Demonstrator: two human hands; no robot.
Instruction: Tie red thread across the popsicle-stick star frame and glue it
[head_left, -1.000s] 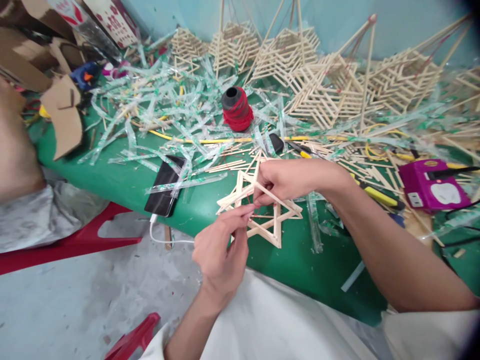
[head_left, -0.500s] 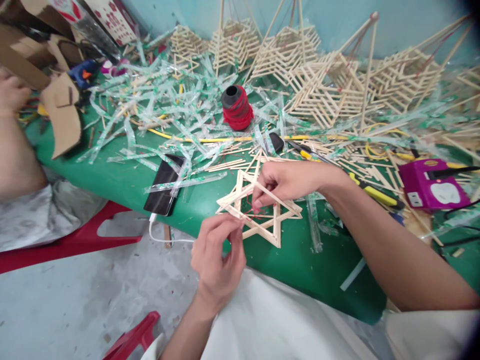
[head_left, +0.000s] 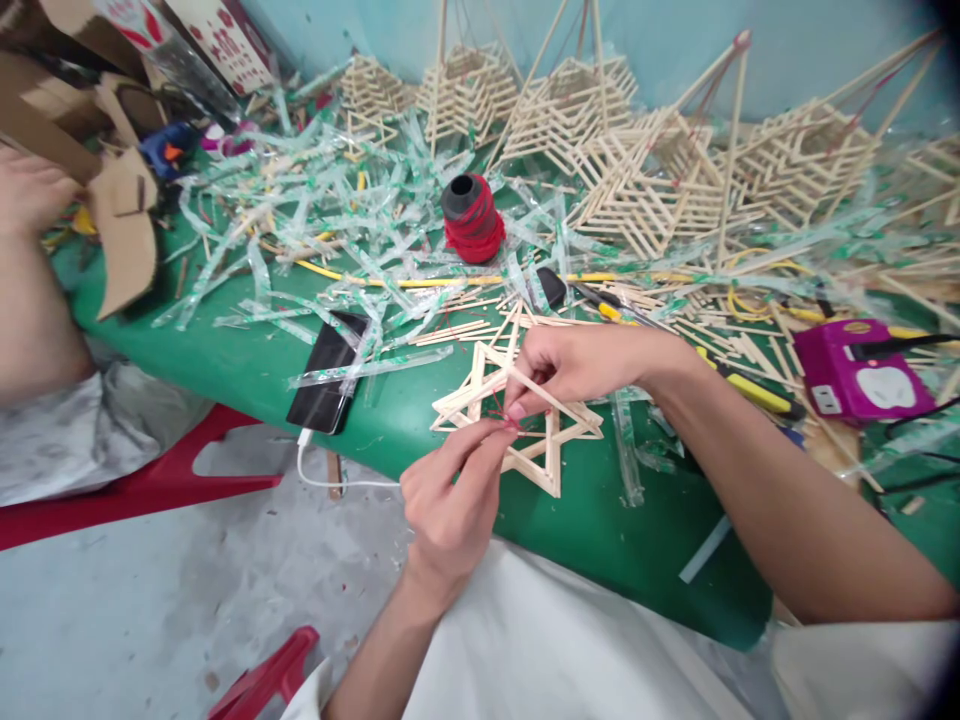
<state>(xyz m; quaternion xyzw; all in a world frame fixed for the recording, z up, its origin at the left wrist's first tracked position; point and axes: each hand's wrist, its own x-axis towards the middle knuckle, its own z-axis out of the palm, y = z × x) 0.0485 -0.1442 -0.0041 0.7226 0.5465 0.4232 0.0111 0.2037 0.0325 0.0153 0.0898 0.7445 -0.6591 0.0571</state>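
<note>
A star-shaped frame of thin wooden sticks point(head_left: 553, 455) lies on the green tabletop point(head_left: 600, 545) in front of me, with a few sticks rising toward a peak. Over its middle, my right hand point(head_left: 551, 368) is closed in a pinch on red thread point(head_left: 496, 402). My left hand point(head_left: 457, 500) comes in from the near side, thumb and forefinger pinched on the same thread, so the fingertips of both hands almost meet. The fingers partly cover the thread and whatever knot it may have.
Behind the frame stands a spool of red thread point(head_left: 474, 220) among clear tape strips point(head_left: 300, 210). Finished stick frames point(head_left: 645, 185) line the wall. A phone point(head_left: 330, 375) lies left; a purple box point(head_left: 862, 372) sits right. Another person's hand point(head_left: 34, 190) is at far left.
My left hand has moved right and slightly up, bringing its pinched fingertips to those of my right hand. The right hand and the star frame have hardly moved.
</note>
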